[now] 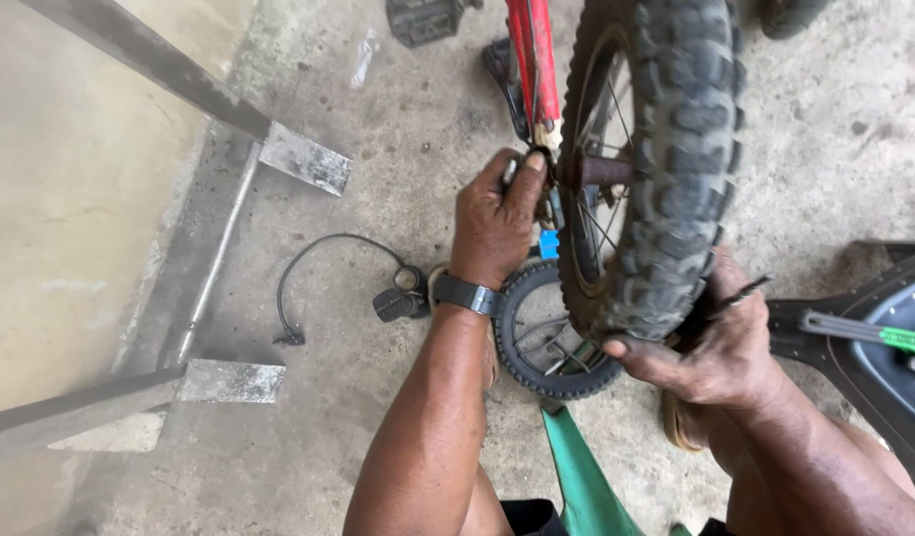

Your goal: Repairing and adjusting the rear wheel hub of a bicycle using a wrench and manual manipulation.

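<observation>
Left hand (494,220), w/ dark wristband, grip closed: fingers curled round a small metal part at the axle end, at the rusty hub (601,171) of the big knobbly black rubber bike wheel (666,169); what exactly is pinched is hidden by the fingers. Right hand (720,347) cups the lower tread of that wheel, thumb pressed on the rubber, grip closed on a thin dark rod-like tool (740,293) sticking out past the fingers. Wheel sits upright in the red painted metal fork (534,60), spokes visible betw. rim & hub. Just below/behind it, a small black stabiliser wheel (537,342) w/ thin spokes, near the left wrist. Green metal frame piece (576,476) runs down betw. the forearms. On the concrete floor (378,149): black cable w/ small black fitting (393,298), left of the wrist; black pedal (424,20), top edge. Grey metal stand legs (279,149) at far left, well apart from the hands. Black shaped panel w/ green clip (874,337) at right edge.
</observation>
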